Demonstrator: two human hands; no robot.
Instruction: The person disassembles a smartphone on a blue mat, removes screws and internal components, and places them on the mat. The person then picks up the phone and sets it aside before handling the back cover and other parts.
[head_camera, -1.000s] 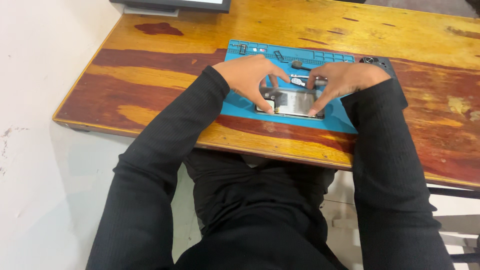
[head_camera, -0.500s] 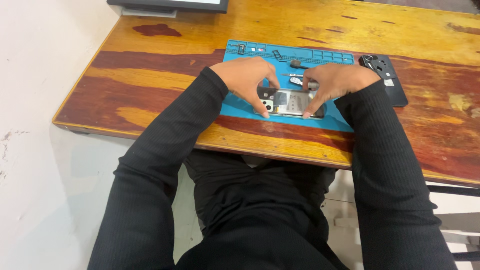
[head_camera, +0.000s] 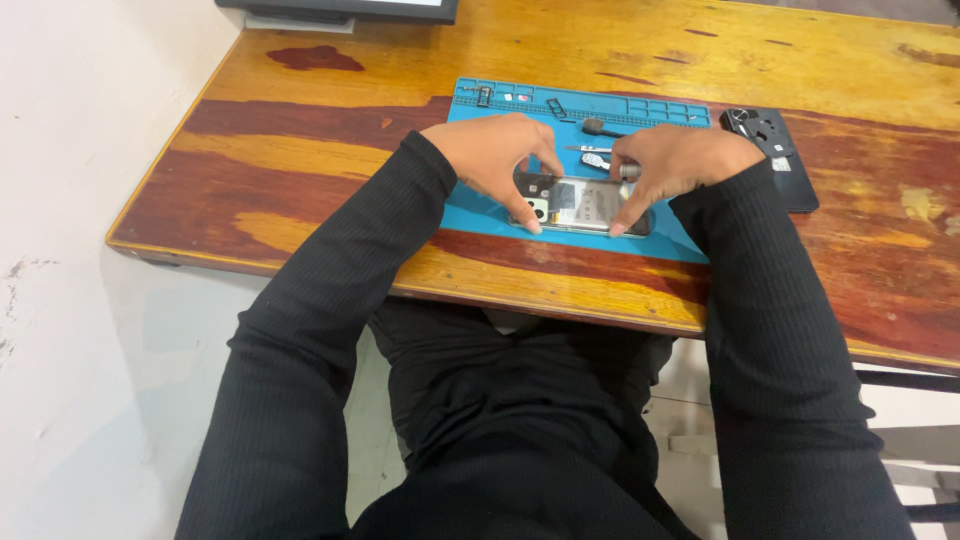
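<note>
An opened phone (head_camera: 580, 207) with its back off lies flat on a blue work mat (head_camera: 470, 212) near the table's front edge. My left hand (head_camera: 495, 155) grips the phone's left end, thumb at the near edge beside the camera block. Over at the phone's right end, my right hand (head_camera: 675, 165) holds on with its thumb pressed at the near corner. Both black sleeves reach in from below. The fingers hide much of the phone's far edge.
Small tools and loose parts (head_camera: 598, 150) lie on the mat behind the phone. A black phone back cover (head_camera: 775, 155) rests on the wooden table (head_camera: 300, 180) to the right of the mat. A dark screen edge (head_camera: 340, 10) sits at the far left.
The camera view has shifted slightly and both hands have adjusted their hold at the phone's ends. The phone stays on the mat.
</note>
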